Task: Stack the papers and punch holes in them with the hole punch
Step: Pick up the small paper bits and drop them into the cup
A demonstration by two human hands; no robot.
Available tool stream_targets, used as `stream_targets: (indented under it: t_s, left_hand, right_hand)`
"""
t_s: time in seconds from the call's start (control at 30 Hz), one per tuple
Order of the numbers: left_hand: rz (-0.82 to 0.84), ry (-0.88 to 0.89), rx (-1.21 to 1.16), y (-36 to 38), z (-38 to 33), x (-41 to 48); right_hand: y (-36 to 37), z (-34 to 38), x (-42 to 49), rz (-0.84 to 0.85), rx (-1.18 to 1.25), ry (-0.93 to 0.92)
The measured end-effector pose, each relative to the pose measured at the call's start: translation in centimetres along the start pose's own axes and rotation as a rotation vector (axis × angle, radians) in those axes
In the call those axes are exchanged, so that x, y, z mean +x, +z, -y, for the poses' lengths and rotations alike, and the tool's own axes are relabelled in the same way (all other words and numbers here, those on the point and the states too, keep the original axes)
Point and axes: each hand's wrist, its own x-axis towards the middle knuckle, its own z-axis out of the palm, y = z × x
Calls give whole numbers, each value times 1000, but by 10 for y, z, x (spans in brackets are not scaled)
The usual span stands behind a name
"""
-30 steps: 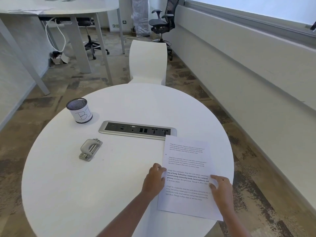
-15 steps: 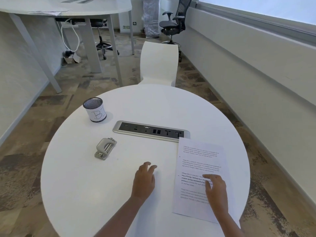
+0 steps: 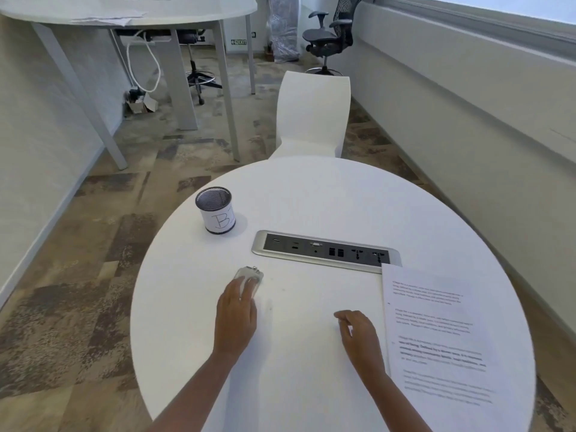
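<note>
A stack of printed papers [image 3: 436, 332] lies on the right side of the round white table [image 3: 311, 198]. The small silver hole punch [image 3: 251, 274] sits left of centre. My left hand [image 3: 237, 316] reaches onto it, fingers laid over its near end; a firm grip is not visible. My right hand [image 3: 358, 333] hovers just left of the papers' edge with fingers loosely curled, holding nothing.
A mesh pen cup [image 3: 216, 210] labelled "B1" stands at the table's back left. A metal socket panel [image 3: 325, 251] is set into the middle. A white chair [image 3: 311, 115] stands behind the table, with a desk [image 3: 124, 10] and an office chair [image 3: 328, 35] farther back.
My left hand moved from the papers' left edge across the table onto the hole punch. My right hand came off the papers and now sits beside their left edge. The view shifted left.
</note>
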Motion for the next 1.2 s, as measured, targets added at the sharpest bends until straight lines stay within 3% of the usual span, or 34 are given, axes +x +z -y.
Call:
stream_targets:
  t_s: [0.23, 0.57, 1.2]
  left_hand:
    - [28, -142, 24, -6, 69, 20]
    - [261, -164, 127, 10, 122, 45]
    - [228, -125, 2, 20, 134, 64]
  right_hand:
    - [55, 43, 22, 87, 15, 16]
    - [90, 74, 55, 80, -130, 101]
    - [105, 85, 62, 54, -557, 76]
